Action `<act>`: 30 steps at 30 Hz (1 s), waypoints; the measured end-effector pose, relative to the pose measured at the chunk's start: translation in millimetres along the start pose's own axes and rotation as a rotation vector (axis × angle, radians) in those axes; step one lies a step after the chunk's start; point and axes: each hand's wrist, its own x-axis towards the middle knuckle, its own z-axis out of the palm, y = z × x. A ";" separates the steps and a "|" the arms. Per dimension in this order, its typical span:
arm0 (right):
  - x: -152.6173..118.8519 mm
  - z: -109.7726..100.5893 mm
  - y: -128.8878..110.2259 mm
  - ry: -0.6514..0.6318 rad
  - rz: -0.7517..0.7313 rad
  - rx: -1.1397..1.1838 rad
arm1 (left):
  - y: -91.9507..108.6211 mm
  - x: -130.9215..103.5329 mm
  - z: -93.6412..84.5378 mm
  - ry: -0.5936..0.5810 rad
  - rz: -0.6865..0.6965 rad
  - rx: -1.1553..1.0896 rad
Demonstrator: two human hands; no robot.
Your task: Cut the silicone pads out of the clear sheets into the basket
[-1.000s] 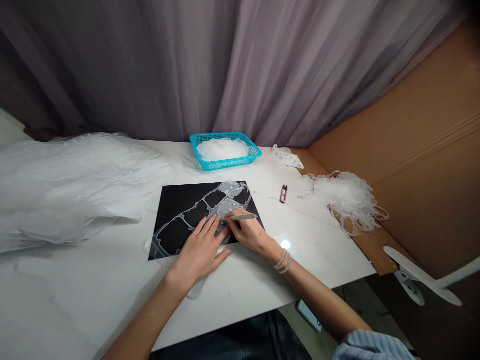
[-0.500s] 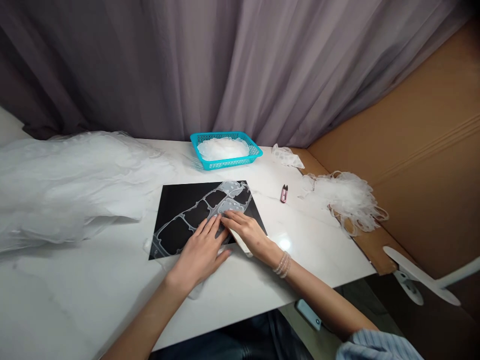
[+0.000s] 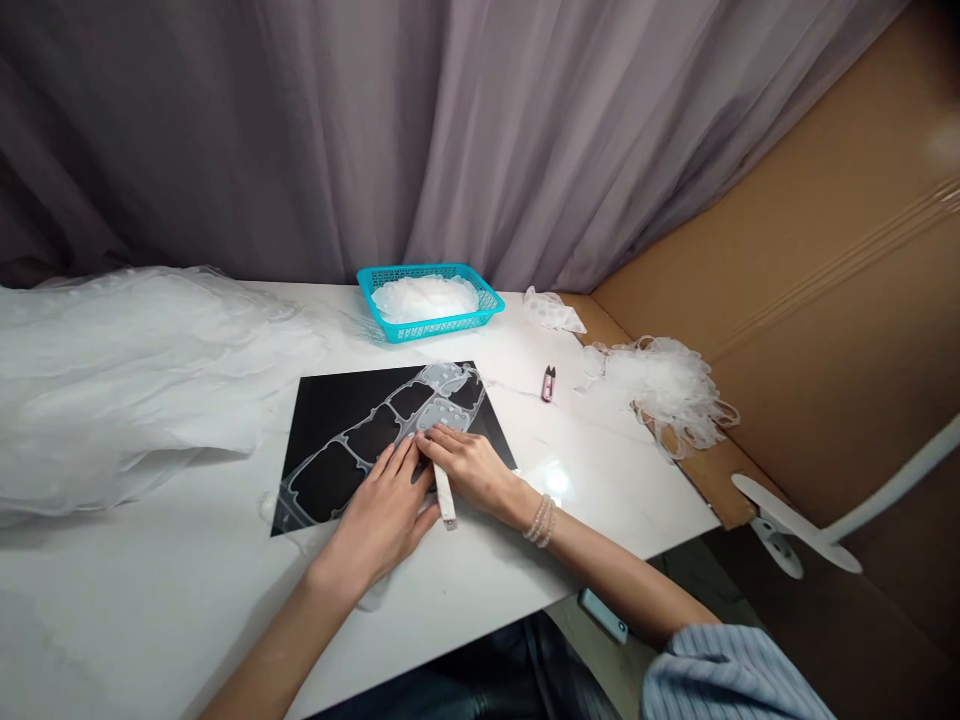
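A piece of sheer white fabric [image 3: 442, 412] with cut-out openings and pale dots lies across a black board [image 3: 315, 400]. My left hand [image 3: 386, 510] rests flat on the fabric's near part, fingers stretched out. Beside it, my right hand [image 3: 469, 462] is closed around a slim white stick-like tool [image 3: 445, 497], whose near end sticks out toward me below the palm. The tool's far end is hidden under the fingers, which touch the fabric close to my left fingertips.
A blue basket [image 3: 429, 331] holding white sheer pieces stands at the back. Pink thread snips [image 3: 549, 384] lie to the right, near a small fabric scrap [image 3: 553, 311] and a heap of white strips [image 3: 664, 390]. A large pile of sheer fabric [image 3: 127, 380] covers the left side.
The white tool has swung from slanting right to pointing nearly straight toward me under my right hand. My left hand stays on the fabric. The whole view has shifted slightly.
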 end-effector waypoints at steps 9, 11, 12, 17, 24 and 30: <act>4.2 -9.6 28.3 0.233 0.318 0.457 | -1.0 -1.0 4.9 0.009 -0.014 0.000; 10.9 -13.2 45.3 0.282 0.403 0.563 | -0.2 -1.2 4.1 0.009 -0.018 -0.004; 14.6 -15.4 53.5 0.286 0.433 0.621 | 0.2 -1.3 3.6 0.009 -0.020 -0.006; 25.1 -30.0 64.2 0.199 0.473 0.798 | 0.9 -0.7 2.1 0.012 -0.025 -0.025; 6.7 -29.9 12.8 0.034 0.240 0.558 | -2.4 -1.5 -0.6 0.001 -0.025 -0.062; -12.5 -22.7 10.1 0.092 0.234 0.453 | 3.8 -2.6 -5.4 -0.004 -0.035 -0.074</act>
